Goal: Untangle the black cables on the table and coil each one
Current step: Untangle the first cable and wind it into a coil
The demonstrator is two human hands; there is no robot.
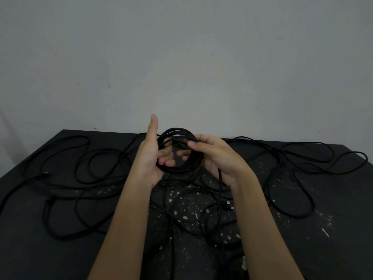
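Both hands are raised over the middle of the table, holding one coil of black cable between them. The coil is upright, facing the camera, clear of the table top, with several loops stacked together.

Left hand: on the coil's left side, palm toward the coil, fingers curled through the ring from behind and wrapped round the loops. The thumb is straight and points up, off the cable.

Right hand: on the coil's right side, thumb and forefinger pinching the upper right of the loops. The other fingers are bent inward at the ring's opening; I can't tell if they touch the cable. One strand drops from under this hand's palm down to the table.

The loose cables are not coiled and lie flat on the table. There are wide loops on the left side, another spread of loops on the right side reaching near the far edge, and a crossed tangle in the middle below the hands. I can't count the separate cables; black on black, and the strands overlap.

Two metal-tipped plugs lie just below the right wrist, side by side. Another plug end sits near the left edge.

The table is black, with white specks mostly in the centre and on the right. A plain grey wall stands behind it.
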